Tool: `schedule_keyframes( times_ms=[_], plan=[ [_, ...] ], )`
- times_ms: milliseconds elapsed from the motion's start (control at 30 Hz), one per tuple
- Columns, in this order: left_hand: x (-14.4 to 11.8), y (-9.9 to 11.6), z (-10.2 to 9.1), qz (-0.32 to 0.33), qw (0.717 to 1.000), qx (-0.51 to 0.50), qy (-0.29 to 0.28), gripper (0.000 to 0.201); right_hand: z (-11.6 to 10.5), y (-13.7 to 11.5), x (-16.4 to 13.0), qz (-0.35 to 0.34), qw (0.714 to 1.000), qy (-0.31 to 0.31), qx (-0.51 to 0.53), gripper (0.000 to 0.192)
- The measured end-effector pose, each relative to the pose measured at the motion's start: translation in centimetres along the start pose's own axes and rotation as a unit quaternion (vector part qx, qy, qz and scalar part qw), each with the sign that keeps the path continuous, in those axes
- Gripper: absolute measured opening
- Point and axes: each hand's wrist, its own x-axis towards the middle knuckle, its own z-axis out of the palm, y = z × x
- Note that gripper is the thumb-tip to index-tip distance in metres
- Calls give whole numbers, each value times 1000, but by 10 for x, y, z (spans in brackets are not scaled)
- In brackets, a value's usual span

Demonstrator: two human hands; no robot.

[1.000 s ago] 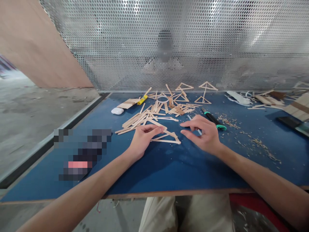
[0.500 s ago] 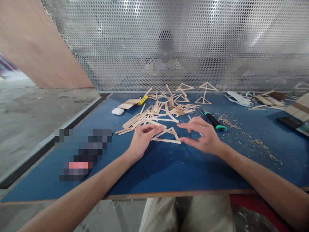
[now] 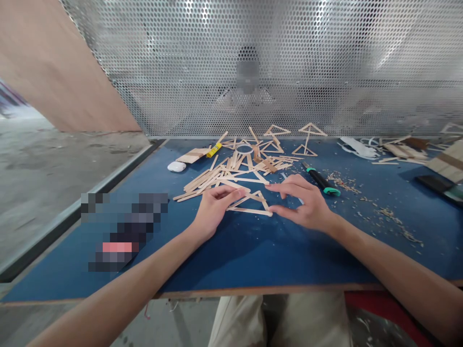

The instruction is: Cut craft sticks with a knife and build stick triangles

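A small triangle of wooden craft sticks (image 3: 249, 210) is between my two hands over the blue table. My left hand (image 3: 213, 209) is closed, thumb and fingers pinching the triangle's left part and a stick (image 3: 235, 185) lying across it. The left corner is partly hidden by the thumb. My right hand (image 3: 302, 202) has its thumb on the lower right corner and its index fingertip near the top corner, bracing the right side between them. Just behind the hands spreads a pile of loose craft sticks (image 3: 206, 180).
Behind the pile lie a roll of tape (image 3: 244, 149), a yellow tube (image 3: 214, 150) and a white case (image 3: 176, 166). Finished stick triangles (image 3: 305, 150) lean near the perforated metal screen (image 3: 181, 96). Right of my right hand are a utility knife (image 3: 321, 180) and wood scraps (image 3: 394, 221).
The triangle's right corner has shifted very slightly to the right. Both hands keep nearly the same pose and place.
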Motion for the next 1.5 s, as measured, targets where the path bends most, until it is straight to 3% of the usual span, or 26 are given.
schedule_keyframes(
  times_ms=[167,533,700,867,1000,1100,1267,1400,1500],
  plan=[
    [0,-1,-1,14,1000,21,-5,22,-1,-1,0,-9,1000,11,0,43],
    [-5,5,-2,87,975,205,-1,33,-10,-7,0,47,994,73,68,10],
    [-7,7,-1,138,953,269,3,27,-8,-5,0,33,996,14,77,16],
    [-13,13,-1,225,913,340,-6,17,-13,-6,5,55,997,-13,53,31],
    [-14,14,0,261,895,360,-29,15,-21,-13,24,73,994,-84,22,41],
    [-13,13,2,267,889,371,-35,14,-21,-22,43,29,988,-150,-15,45],
    [-12,10,2,273,882,383,-34,7,-10,-31,69,-37,977,-194,-74,31],
    [-12,9,2,260,883,390,-28,8,-7,-34,79,-27,970,-229,-77,15],
    [-14,10,2,261,885,383,-39,14,-17,-35,83,-22,962,-262,-69,13]
  ],
)
